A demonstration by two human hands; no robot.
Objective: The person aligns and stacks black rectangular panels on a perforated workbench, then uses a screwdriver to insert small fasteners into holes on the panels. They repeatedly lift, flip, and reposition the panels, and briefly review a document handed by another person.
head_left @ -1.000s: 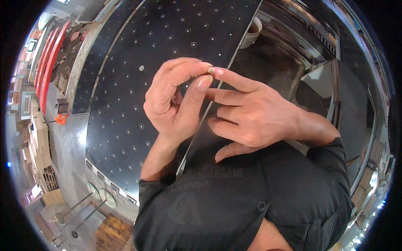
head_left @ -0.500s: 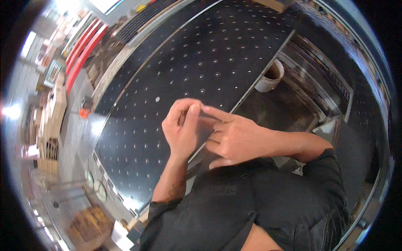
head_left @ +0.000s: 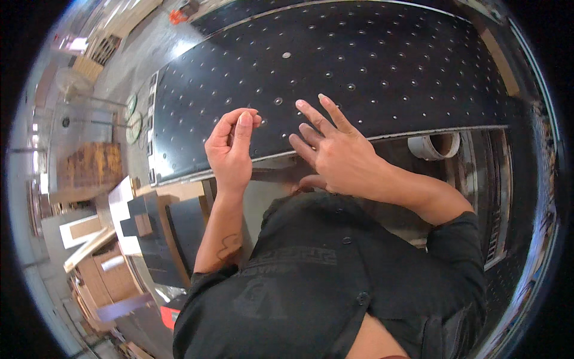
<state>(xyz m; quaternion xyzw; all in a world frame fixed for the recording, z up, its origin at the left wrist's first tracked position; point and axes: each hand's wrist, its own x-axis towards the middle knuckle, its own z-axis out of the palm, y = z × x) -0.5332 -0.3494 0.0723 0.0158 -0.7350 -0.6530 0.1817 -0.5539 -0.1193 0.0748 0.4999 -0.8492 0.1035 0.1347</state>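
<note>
The black perforated table (head_left: pixel 371 66) lies open far of both hands, only small holes across it. To the right, a white pipe end (head_left: pixel 431 145) sits in the gap beside the table's near edge.

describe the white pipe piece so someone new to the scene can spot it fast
Start at the big black perforated panel filling the top of the view, and follow its pale lower edge to the right. Just under that edge, right of the right hand, sits a short white pipe fitting. It is the only round white object there, open-ended and hollow.
</note>
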